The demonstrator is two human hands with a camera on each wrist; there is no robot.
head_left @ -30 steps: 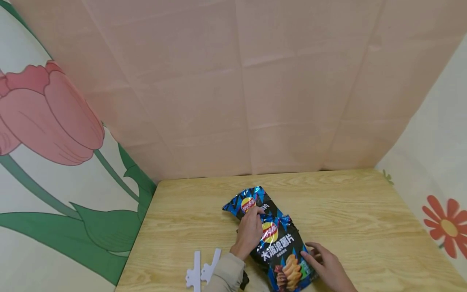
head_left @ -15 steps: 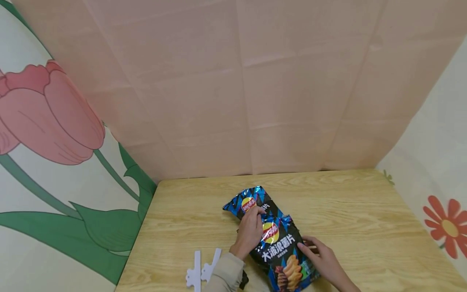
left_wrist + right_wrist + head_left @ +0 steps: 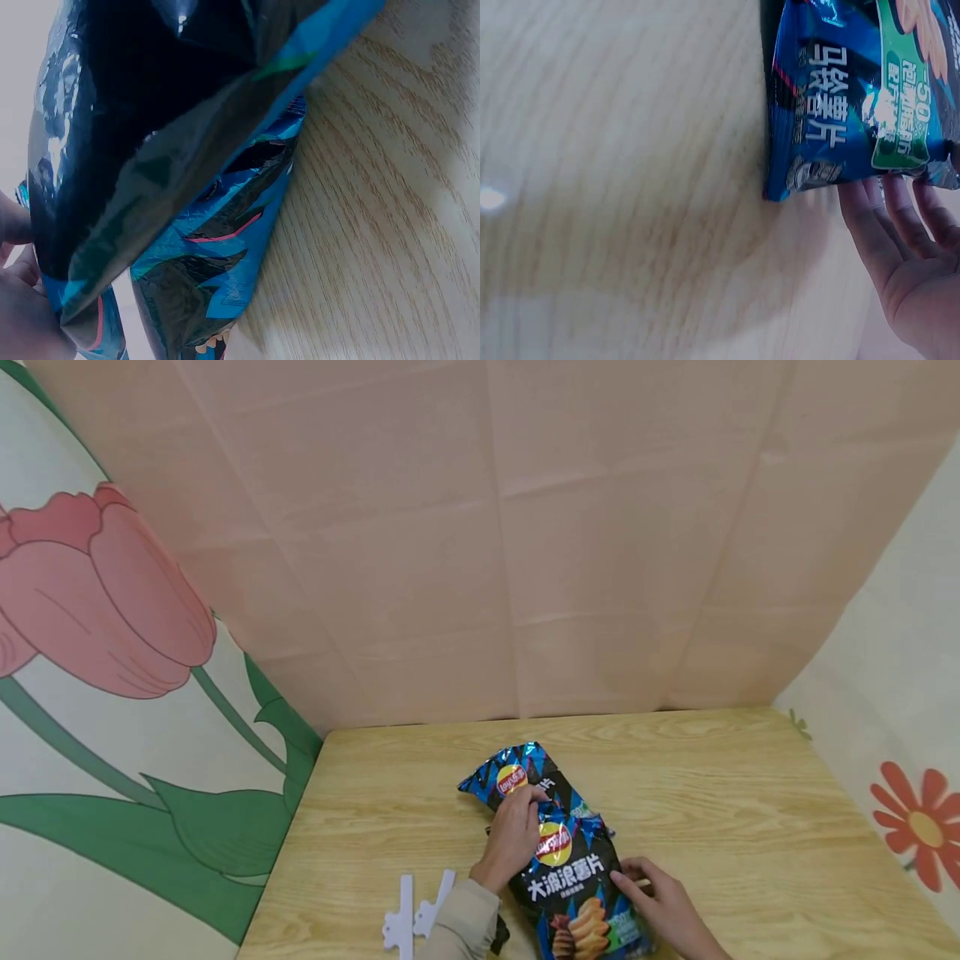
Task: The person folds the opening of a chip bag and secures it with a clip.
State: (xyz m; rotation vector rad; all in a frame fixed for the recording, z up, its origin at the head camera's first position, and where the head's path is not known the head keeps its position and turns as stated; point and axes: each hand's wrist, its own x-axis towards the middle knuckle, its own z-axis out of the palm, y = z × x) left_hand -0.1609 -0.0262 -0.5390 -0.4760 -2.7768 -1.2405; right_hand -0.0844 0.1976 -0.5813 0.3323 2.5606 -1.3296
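Note:
Two blue-and-black Lay's chip bags overlap on the table in the head view. The front chip bag (image 3: 573, 877), printed with a yellow logo and chips, covers the lower part of the rear chip bag (image 3: 553, 778). My left hand (image 3: 512, 839) pinches the front bag near its upper left corner; that bag fills much of the left wrist view, with the rear one below. At the front bag's right edge, my right hand (image 3: 663, 903) has its thumb on top. The right wrist view shows its fingers (image 3: 866, 225) reaching under the bag, their tips hidden.
Two white, notched flat pieces, one on the left (image 3: 400, 920) and one on the right (image 3: 433, 906), lie beside my left sleeve (image 3: 465, 922). A dark object (image 3: 500, 935) is mostly hidden between that sleeve and the front bag. A beige cloth (image 3: 510, 568) hangs behind the wooden table (image 3: 735, 793).
The front bag's lower part has swung slightly left and its top right corner has dropped. My right hand has shifted a little left along with the bag's edge. The left hand stays put.

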